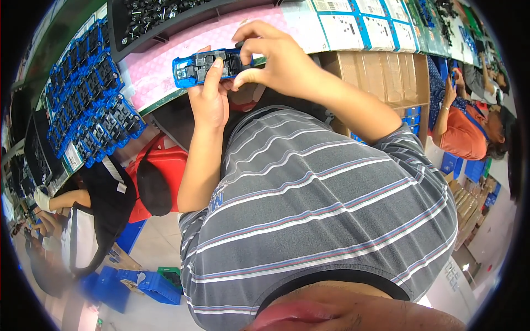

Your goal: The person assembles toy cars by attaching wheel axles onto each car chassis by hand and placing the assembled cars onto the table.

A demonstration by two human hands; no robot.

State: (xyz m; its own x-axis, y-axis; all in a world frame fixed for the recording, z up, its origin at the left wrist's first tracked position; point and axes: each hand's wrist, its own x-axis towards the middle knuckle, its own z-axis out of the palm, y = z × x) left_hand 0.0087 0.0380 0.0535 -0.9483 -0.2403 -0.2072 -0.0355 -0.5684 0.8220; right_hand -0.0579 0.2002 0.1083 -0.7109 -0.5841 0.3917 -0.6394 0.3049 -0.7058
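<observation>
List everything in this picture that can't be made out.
All in the head view:
- Blue toy car: its underneath side faces away; both hands cover part of it.
- Left hand: most of its fingers are hidden behind the car.
- Right hand: its own fingers hide whether it grips anything.
- Black tray: cut off by the top edge.
- Small black parts in it: too small to identify.

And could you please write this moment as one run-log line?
Left hand: holding blue toy car | right hand: at car's right end | leftward: rows of similar cars | beyond: black parts tray
</observation>
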